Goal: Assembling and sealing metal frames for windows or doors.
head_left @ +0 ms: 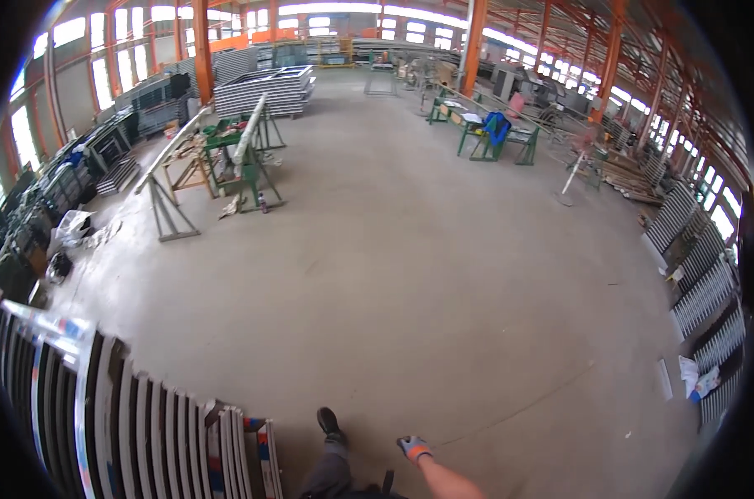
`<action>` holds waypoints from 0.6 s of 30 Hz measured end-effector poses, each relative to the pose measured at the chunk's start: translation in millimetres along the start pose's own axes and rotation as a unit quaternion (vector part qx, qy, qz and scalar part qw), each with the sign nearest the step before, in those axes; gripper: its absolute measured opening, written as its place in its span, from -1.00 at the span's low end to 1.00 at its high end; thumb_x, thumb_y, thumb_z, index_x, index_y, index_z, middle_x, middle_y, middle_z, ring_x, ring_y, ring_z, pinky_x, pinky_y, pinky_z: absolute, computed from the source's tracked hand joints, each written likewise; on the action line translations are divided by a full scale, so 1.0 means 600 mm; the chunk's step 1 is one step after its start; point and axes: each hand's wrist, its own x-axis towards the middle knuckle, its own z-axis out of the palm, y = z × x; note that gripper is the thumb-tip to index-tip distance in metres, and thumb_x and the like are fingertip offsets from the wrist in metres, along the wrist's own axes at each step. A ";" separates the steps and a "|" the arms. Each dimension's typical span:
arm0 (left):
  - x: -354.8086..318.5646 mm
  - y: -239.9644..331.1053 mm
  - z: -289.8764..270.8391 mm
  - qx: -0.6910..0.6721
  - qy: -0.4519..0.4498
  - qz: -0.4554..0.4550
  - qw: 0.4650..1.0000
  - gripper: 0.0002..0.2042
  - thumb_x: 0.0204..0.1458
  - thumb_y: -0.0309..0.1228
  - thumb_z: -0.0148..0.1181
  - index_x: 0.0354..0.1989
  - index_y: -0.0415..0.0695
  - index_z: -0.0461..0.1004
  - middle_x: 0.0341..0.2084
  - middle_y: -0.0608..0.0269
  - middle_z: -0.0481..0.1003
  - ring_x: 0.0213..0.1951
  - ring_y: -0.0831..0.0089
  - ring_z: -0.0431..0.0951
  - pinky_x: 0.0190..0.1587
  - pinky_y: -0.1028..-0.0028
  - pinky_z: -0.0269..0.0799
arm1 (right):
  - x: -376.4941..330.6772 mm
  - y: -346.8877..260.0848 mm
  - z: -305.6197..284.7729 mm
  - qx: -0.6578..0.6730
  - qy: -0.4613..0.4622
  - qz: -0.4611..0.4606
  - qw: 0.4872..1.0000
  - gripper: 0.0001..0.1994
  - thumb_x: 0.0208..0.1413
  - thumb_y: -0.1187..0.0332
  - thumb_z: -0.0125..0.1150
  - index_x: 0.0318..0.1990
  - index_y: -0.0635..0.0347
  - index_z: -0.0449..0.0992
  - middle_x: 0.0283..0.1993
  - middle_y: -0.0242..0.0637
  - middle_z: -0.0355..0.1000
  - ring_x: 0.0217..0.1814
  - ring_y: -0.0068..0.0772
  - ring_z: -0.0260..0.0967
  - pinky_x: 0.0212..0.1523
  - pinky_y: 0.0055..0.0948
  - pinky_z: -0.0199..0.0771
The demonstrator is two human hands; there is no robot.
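Upright panels (155, 432) with pale edges and dark gaps between them stand in a tight row at the near left, slanting from the left rim toward the person's leg. Around them spreads the bare grey floor (377, 249), and beyond it rise orange columns (202, 50) at the far left and far right. Ribbed stacks (699, 308) line the right side, while a layered pile of grey frames (264, 91) sits at the far left. Nearer than that pile, pale beams (250, 133) lie across green trestles, with a cluttered green tabletop (224, 140) between them. Another green tabletop (458, 114) stands at the far right, a blue cloth (497, 127) hanging over its near end. At the near edge a dark-trousered leg (333, 461) ends in a black shoe (329, 421), between the panels and the right hand (415, 449), which wears a grey-and-orange glove, well apart from the row. The glove is small and soft in this view, so I cannot tell whether its fingers are open, closed or gripping anything; the left hand is outside the view, its fingers likewise unknown. A small bottle (262, 202) stands on the floor beside the left trestles.
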 end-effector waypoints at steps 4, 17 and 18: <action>0.329 -0.052 0.006 -0.334 -0.135 0.109 0.926 -0.71 0.19 -0.33 -0.08 -0.24 -0.24 0.55 -0.32 -0.07 0.56 -0.26 0.05 0.55 -0.15 0.13 0.46 | 0.147 -0.114 -0.031 0.005 -0.023 -0.082 0.996 -0.55 0.11 -0.08 0.09 -0.14 0.09 0.62 -0.11 -0.03 0.55 -0.05 0.03 0.49 -0.02 -0.15 0.46; 1.535 -0.112 -0.653 -0.737 -0.051 0.107 0.665 -0.71 0.07 -0.17 0.07 -0.29 -0.08 0.63 -0.44 0.13 0.64 -0.38 0.25 0.65 -0.30 0.34 0.51 | 0.486 0.000 -0.058 0.234 0.019 0.278 0.932 -0.61 0.17 0.00 -0.02 -0.26 0.10 0.58 -0.37 -0.19 0.52 -0.31 -0.19 0.48 -0.25 -0.17 0.45; 1.571 -0.097 -0.742 -0.747 -0.076 0.113 0.651 -0.72 0.08 -0.18 0.08 -0.30 -0.08 0.63 -0.44 0.12 0.64 -0.38 0.26 0.65 -0.30 0.35 0.51 | 0.504 -0.006 -0.061 0.217 -0.017 0.284 0.934 -0.60 0.18 -0.01 -0.04 -0.25 0.11 0.58 -0.35 -0.17 0.52 -0.30 -0.19 0.48 -0.22 -0.17 0.44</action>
